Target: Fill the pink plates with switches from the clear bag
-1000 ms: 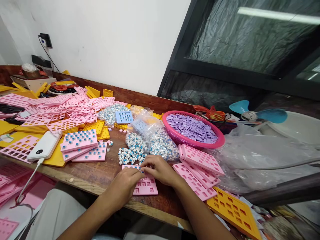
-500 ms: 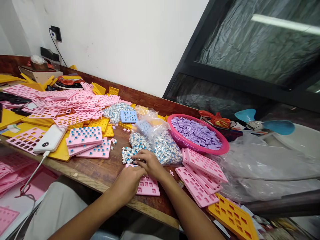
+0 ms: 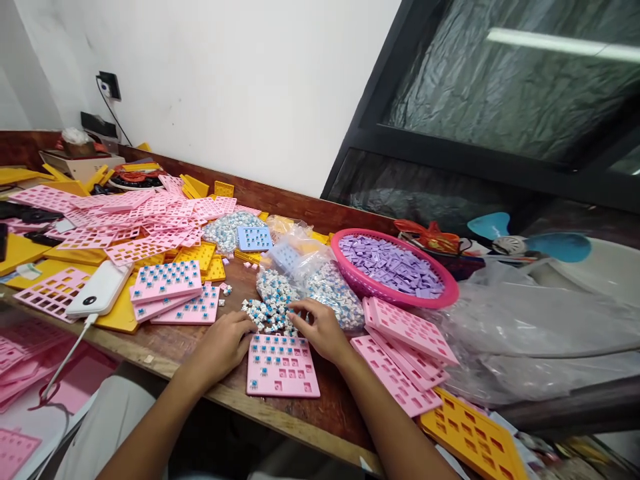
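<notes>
A pink keyboard case [image 3: 283, 367] lies at the table's front edge, blue-and-white key switches filling its upper left sockets and several other sockets bare. My left hand [image 3: 227, 339] is beside the case's upper left corner, fingers loosely bent and thumb apart, with nothing visible in it. Over the right side of a loose pile of key switches [image 3: 273, 303], my right hand [image 3: 320, 328] reaches with curved, parted fingers. Its fingertips meet the pile's edge; I see nothing held. The pile spills from a clear plastic bag [image 3: 333, 287] of more switches.
Left of my hands are stacked pink cases with switches [image 3: 167, 279], a white power bank [image 3: 100, 288] and pink plates [image 3: 140, 213]. To the right stand a pink basket [image 3: 453, 287] of purple pieces, bare pink cases [image 3: 400, 370] and a yellow case [image 3: 475, 433].
My hands have parted from above the pink case, uncovering it. The left moved left to its corner; the right shifted right, to the switch pile. The view tilted slightly.
</notes>
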The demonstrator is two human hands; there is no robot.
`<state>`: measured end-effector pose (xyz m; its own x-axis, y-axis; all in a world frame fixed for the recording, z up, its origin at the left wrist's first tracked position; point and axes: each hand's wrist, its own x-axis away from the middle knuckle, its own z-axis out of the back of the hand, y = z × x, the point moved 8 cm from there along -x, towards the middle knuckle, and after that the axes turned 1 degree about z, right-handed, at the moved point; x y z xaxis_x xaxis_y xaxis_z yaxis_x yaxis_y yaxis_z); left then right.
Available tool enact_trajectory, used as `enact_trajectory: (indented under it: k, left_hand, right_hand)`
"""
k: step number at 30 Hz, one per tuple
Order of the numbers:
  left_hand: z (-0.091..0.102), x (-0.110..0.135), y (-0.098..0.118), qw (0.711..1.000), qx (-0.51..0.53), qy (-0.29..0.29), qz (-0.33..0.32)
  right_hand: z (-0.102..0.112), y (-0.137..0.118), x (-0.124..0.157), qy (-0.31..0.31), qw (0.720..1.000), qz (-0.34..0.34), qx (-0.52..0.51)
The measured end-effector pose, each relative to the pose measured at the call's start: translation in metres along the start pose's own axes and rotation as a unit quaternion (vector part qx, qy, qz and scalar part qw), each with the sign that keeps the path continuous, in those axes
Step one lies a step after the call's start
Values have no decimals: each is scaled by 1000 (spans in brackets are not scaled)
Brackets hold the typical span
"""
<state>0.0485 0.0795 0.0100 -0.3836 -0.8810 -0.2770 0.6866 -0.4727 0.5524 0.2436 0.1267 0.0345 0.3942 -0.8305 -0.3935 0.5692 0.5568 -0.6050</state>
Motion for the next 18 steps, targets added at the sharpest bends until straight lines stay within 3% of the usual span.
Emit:
enact_trajectory:
  k: [5,10,13,18]
  left_hand:
    - [-2,2,-13,999,7,-3,40]
    - [5,5,-16,998,13,5,56]
    - [13,9,-4,998,50,17,34]
    - [11,19,35,990,133,-5,-36]
  right_hand:
    - [7,10,9,-114,991,-58,-30]
    - [-6,6,23,-228,970,-83,-34]
    - [-12,-1,25,-227,972,-60,26]
    - [-18,-5,24,-193,977,-49,76]
